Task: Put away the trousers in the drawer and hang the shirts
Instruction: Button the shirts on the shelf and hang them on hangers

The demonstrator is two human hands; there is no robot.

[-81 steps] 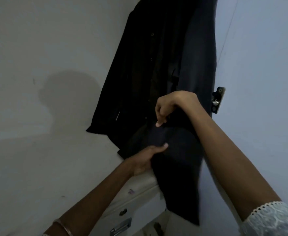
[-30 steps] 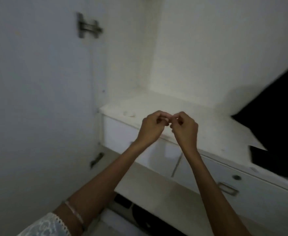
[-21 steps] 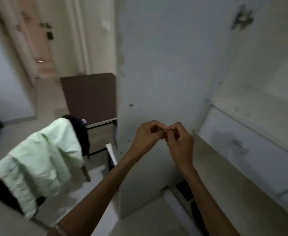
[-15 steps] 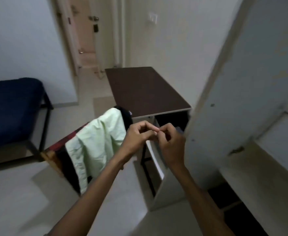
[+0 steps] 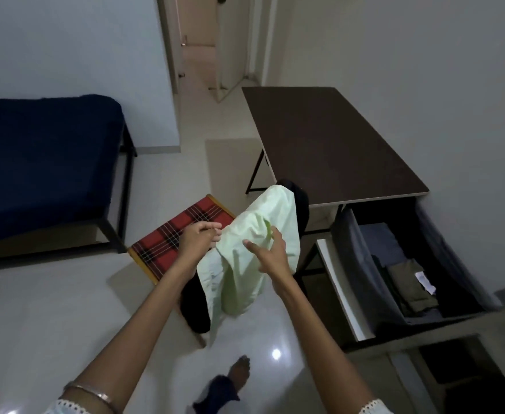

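Shirts are what I have in hand now: the pale green shirt (image 5: 254, 249) lies draped over the chair (image 5: 173, 243) with the red plaid seat, just ahead of me, on top of a dark garment (image 5: 196, 309). My right hand (image 5: 270, 255) has its fingers curled into a fold near the top of the cloth, thumb spread below, so I judge it has hold. My left hand (image 5: 198, 239) sits curled at the shirt's left edge, touching it; whether it grips any cloth I cannot tell. Half a second ago both hands met fingertip to fingertip in mid-air, holding nothing, with the chair further off. Now they have parted and reached the shirt, so the pick-up for hanging has begun. Right of the chair the drawer (image 5: 339, 291) stands open with folded trousers (image 5: 409, 282) inside. Beyond are the dark table (image 5: 329, 138), the blue bed (image 5: 45, 162) and the doorway (image 5: 197, 40). Earlier still I faced the wardrobe and a hanging dark shirt; both are out of view now
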